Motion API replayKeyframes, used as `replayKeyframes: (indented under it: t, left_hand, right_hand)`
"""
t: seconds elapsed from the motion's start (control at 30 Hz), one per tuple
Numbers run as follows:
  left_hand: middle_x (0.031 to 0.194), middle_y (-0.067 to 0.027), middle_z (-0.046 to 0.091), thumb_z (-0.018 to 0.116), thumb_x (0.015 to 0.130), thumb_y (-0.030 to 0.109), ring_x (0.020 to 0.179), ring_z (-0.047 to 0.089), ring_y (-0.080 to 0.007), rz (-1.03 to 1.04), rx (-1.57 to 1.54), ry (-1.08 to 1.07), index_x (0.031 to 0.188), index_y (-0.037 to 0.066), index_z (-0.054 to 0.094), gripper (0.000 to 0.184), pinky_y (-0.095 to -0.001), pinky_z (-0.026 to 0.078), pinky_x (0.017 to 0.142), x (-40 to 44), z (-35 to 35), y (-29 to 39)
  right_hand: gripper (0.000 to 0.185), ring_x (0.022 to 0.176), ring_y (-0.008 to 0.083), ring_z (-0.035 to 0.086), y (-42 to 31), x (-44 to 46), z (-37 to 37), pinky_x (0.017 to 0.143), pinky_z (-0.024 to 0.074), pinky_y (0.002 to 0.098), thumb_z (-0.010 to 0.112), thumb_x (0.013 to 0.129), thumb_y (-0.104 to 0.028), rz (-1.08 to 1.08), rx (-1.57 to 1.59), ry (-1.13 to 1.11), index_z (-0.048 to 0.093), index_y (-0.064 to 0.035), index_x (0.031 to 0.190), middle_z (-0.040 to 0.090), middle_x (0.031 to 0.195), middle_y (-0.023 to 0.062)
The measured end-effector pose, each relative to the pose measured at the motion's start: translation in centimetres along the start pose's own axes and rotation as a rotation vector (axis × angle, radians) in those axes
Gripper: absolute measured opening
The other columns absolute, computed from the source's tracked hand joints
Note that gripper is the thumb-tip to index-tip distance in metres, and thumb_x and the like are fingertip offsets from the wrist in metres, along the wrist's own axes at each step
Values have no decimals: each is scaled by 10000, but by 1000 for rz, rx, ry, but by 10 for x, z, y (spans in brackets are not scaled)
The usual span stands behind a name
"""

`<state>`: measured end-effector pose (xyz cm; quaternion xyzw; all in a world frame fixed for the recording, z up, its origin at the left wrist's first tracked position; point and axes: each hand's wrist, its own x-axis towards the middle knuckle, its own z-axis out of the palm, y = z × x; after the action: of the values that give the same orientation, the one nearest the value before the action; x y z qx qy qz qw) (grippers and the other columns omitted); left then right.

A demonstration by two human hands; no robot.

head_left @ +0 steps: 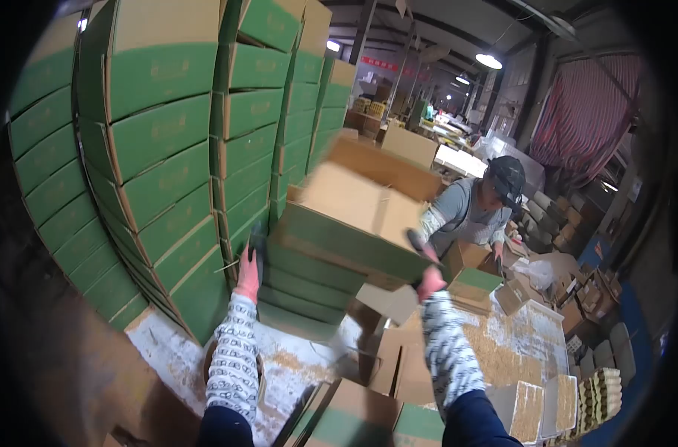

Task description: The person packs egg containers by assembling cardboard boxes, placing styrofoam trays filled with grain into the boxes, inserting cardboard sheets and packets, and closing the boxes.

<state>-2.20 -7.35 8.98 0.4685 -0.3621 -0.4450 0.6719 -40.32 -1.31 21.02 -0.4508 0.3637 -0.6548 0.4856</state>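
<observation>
A large open green and brown cardboard box (354,231), blurred by motion, tilts above a stack of flat green boxes (301,290). At the box's right end is my right hand (430,277), in a pink and dark glove; its fingers are smeared. My left hand (250,264), gloved the same way, is upright near the left side of the box and stack, fingers stretched upward and the palm side toward the boxes. Whether it touches them I cannot tell. Both forearms wear patterned white sleeves.
Tall stacks of green boxes (164,112) rise at the left. A person in a cap (473,201) stands at the right beside a small open box (469,272). Open cartons (354,413) lie in front, with a litter-strewn table (503,350) and egg trays (600,398) at the right.
</observation>
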Motion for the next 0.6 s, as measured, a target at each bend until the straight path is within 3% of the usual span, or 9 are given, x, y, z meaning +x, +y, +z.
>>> replayKeyframes:
  t: [0.03,0.07,0.1,0.17,0.3,0.37,0.43,0.5,0.6]
  left_hand:
    - [1398,-67,356,338,962,384,1274,329,-227,-79,8,-46,1386,103,306,509,-323,260,1041,-1,-4,-8]
    - [1415,-137,315,448,937,184,1313,281,-265,164,164,-125,1385,49,273,499,-324,238,1064,5,-8,-21]
    - [1411,-162,313,510,905,158,1306,293,-287,364,278,-33,1390,41,251,562,-327,234,1070,29,-14,-59]
    - [1414,-189,291,565,868,178,1307,289,-293,262,326,-112,1394,34,227,641,-327,238,1069,8,-20,-19]
    - [1416,-220,257,617,825,198,1313,262,-319,314,536,-21,1379,-19,208,722,-360,229,1074,-42,-1,13]
    - [1415,-238,237,637,808,210,1314,246,-343,446,624,54,1369,-44,199,756,-386,225,1075,-106,-1,30]
    - [1393,-270,235,724,700,380,1299,230,-402,448,687,-401,1364,-60,177,966,-440,217,1075,-187,-19,-1]
    - [1320,-263,350,681,686,517,1217,351,-422,729,1067,-1218,1366,-16,224,977,-434,268,1055,-282,-8,35]
    - [1321,-268,344,550,775,516,1225,324,-420,1006,1157,-1521,1385,21,219,852,-448,228,1056,-357,-32,-55]
  right_hand:
    - [451,1108,256,514,49,48,-5,933,406,365,476,909,-265,-107,-830,-158,442,10,1264,501,1239,168]
    - [454,1056,309,555,86,86,4,858,481,406,460,926,-263,-215,-1653,-297,412,19,1280,487,1223,243]
    - [441,895,343,617,10,20,95,717,540,395,436,940,-252,295,-1179,65,365,10,1287,548,1053,269]
    - [486,809,326,639,55,50,64,667,550,376,407,938,-373,-205,-1816,-258,402,5,1243,584,986,230]
    - [462,795,257,622,15,-19,50,686,510,347,403,942,-380,482,-466,-49,501,14,1162,598,971,191]
    - [463,827,191,614,63,-77,-38,725,484,283,456,926,-381,241,-521,-195,518,8,1170,604,1051,155]
    - [450,938,209,602,17,-205,-66,821,457,315,498,912,-315,83,-1129,-33,470,-7,1239,615,1069,147]
    - [615,1053,331,556,-2,-324,-118,888,429,363,487,885,-420,456,-900,291,380,23,1298,566,1125,249]
    - [854,1210,423,379,58,-483,-226,1005,340,404,506,795,-586,809,-1609,530,295,32,1346,359,1313,316]
